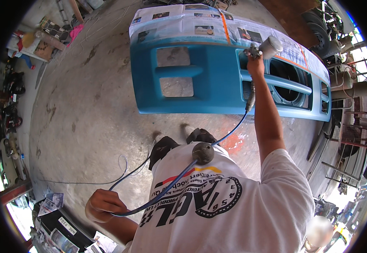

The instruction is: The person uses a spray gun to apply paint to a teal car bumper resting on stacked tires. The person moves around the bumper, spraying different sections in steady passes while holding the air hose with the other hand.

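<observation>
My right hand point(255, 66) is wrapped round a spray gun point(253, 51) with a pale round paint cup point(271, 47) on it. The gun is held over the upper middle of a blue vehicle bumper point(221, 80), which has several rectangular openings. Whether the gun touches the bumper I cannot tell. Down at the lower left, my left hand point(105, 205) is closed on a blue air hose point(162, 195). The hose runs across my shirt, past a dark round ball point(203, 153), and up to the gun's handle.
Newspaper sheets point(179, 26) with orange tape point(225, 27) cover the bumper's far side. A tyre point(318, 38) and gas cylinders point(356, 89) stand at the right. Thin hose point(78, 183) trails over the concrete floor point(82, 109). A black box point(63, 223) with papers lies at the lower left.
</observation>
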